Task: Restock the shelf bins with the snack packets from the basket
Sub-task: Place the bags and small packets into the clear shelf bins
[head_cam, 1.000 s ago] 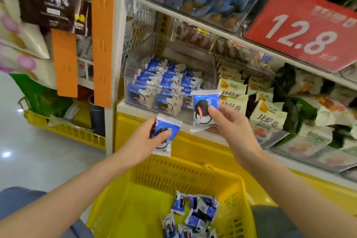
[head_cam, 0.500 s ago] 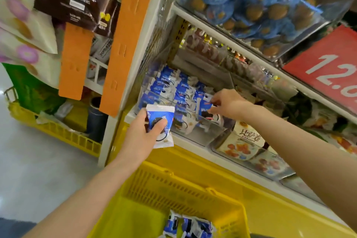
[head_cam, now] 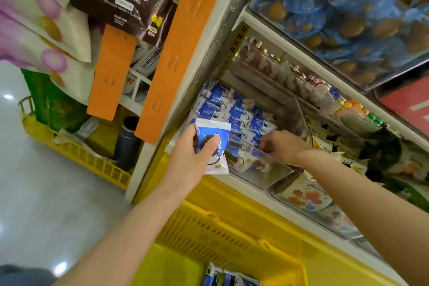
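Bright even store light; glare spots on floor [head_cam: 34,193]; motion blur, wide-angle warp at edges.

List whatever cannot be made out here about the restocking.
Head view only:
- Right hand: curled inside the clear bin among packets; whether it holds one is hidden.
- Yellow basket: bottom edge cuts it off; contents uncountable.
- Red price sign: cut by right edge, unreadable.
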Motion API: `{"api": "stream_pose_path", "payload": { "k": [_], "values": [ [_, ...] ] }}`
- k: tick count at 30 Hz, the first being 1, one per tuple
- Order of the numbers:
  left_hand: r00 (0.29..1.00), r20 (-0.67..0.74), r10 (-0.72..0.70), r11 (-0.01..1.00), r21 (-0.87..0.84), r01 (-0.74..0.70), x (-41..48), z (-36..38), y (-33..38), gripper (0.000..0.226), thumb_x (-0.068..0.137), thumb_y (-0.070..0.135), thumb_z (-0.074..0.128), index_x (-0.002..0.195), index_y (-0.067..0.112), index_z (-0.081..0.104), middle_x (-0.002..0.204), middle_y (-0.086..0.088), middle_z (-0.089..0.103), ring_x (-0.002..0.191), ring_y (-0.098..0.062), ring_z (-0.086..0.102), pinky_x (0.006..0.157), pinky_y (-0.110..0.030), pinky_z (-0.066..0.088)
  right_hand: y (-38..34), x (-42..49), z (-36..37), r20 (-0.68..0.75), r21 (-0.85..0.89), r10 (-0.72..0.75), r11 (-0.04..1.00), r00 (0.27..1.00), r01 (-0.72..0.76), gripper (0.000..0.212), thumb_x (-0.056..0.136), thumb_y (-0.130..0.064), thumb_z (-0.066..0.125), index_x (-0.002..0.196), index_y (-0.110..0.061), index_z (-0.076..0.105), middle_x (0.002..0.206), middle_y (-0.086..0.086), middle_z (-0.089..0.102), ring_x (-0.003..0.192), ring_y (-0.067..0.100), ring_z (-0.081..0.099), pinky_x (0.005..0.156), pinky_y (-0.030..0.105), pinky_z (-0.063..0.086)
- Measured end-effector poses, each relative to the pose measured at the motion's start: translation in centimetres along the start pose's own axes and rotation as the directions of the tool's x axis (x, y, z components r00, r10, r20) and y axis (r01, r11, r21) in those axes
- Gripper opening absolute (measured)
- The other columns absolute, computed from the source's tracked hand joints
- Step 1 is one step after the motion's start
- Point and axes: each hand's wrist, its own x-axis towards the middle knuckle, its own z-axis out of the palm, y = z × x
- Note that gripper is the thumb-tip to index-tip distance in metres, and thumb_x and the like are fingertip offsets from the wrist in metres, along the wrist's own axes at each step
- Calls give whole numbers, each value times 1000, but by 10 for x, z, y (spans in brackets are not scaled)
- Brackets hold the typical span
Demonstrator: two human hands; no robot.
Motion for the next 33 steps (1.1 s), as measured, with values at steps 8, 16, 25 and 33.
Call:
{"api": "stream_pose_path", "payload": {
  "k": [8,16,25,33],
  "values": [
    [976,54,-212,953,-211,218,-5,4,11,21,94,9,47,90,29,55,78,1,53,49,-2,43,38,-7,33,-31,-35,-25,-381,428,161,904,911,19,19,96,-33,48,109,-23,59,83,-14,57,71,4,55,65,19,44],
    [957,222,-187,964,-147,223,-26,14,21,37,86,16,62,121,23,52,104,9,67,91,0,63,78,-22,44,-78,-95,-9,-265,791,75,587,961,172,40,91,-36,55,126,-22,43,106,-4,61,89,6,63,79,26,54],
    [990,143,-21,997,81,9,-57,31,16,14,91,15,56,104,14,53,86,1,66,71,-5,63,63,-21,52,-71,-125,20,-260,866,-44,431,965,253,20,86,-18,66,92,-36,60,90,-17,69,85,-3,62,75,13,49],
    [918,377,119,726,597,-340,-74,39,-1,15,87,37,58,101,38,52,101,24,54,95,9,47,78,-12,39,-42,-154,32,-306,538,-107,801,946,264,40,87,-33,62,126,-34,53,115,-26,52,101,-16,46,82,-4,31]
  ]
}}
